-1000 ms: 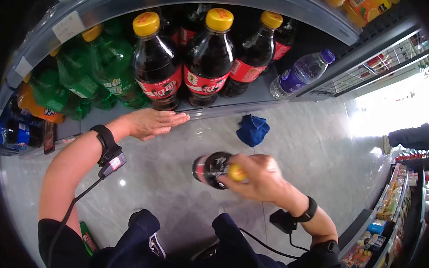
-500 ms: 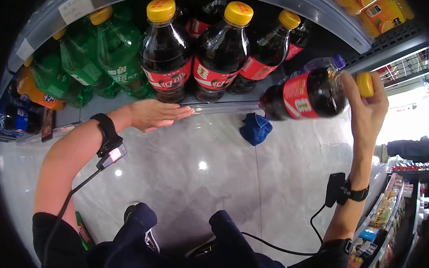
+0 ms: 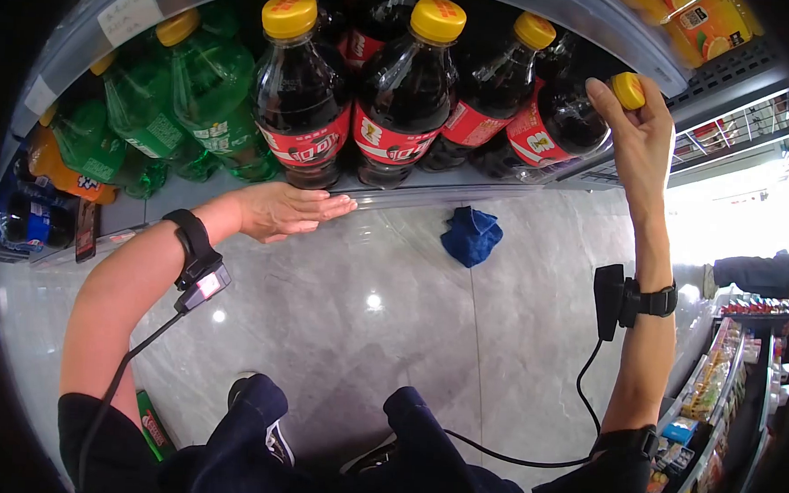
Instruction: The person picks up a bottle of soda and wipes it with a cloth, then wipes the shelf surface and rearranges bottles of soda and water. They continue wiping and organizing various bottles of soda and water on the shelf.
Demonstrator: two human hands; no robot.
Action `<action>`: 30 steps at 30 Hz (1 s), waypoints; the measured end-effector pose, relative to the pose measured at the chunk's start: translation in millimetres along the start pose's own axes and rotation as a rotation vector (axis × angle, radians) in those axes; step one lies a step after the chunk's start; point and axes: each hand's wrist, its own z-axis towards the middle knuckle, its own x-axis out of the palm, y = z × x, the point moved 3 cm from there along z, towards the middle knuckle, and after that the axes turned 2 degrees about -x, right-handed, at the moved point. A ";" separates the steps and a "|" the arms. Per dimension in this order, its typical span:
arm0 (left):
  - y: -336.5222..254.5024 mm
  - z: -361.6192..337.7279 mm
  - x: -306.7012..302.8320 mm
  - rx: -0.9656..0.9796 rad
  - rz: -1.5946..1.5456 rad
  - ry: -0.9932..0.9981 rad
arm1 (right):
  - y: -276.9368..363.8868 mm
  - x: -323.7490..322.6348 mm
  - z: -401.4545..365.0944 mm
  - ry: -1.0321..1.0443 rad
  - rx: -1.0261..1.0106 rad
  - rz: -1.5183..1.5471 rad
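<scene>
My right hand (image 3: 637, 125) grips a dark cola bottle (image 3: 566, 122) near its yellow cap. That bottle leans, its red-labelled lower part over the shelf (image 3: 397, 196) at the right of the cola row. My left hand (image 3: 280, 212) rests at the shelf's front edge with its fingers stretched out, holding nothing. Just above it stands an upright cola bottle (image 3: 304, 99), with another cola bottle (image 3: 404, 95) to its right and a third cola bottle (image 3: 491, 100) beyond that.
Green bottles (image 3: 210, 103) and an orange bottle (image 3: 64, 167) stand on the left. A blue cloth (image 3: 471, 236) lies on the grey floor (image 3: 347, 306). Stocked shelves (image 3: 708, 388) line the right. A person's leg (image 3: 754, 275) shows at far right.
My right hand has moved left and up with the cola bottle, bringing it over the shelf beside the row. My left hand has barely moved.
</scene>
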 end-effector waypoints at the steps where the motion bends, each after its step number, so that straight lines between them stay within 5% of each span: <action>1: -0.4 0.2 -0.5 0.001 0.048 0.021 | -3.1 0.1 1.7 0.000 0.002 0.001; 20: -2.1 0.2 -1.7 -0.012 0.132 0.039 | 36.0 1.9 -2.5 0.094 0.141 -0.703; 22: -2.1 0.2 -1.3 -0.014 0.076 0.053 | 67.7 5.6 -22.8 -0.019 0.180 -0.582; 26: -1.5 -0.4 1.3 -0.008 0.023 0.040 | 57.7 35.7 -8.7 0.159 -0.322 -0.181; 27: -1.0 0.3 0.5 -0.008 0.023 0.043 | 55.5 37.9 -6.5 0.269 -0.172 -0.126; 30: -1.7 0.9 -2.0 -0.010 0.042 0.052 | 45.8 39.5 -11.4 0.272 -0.238 -0.009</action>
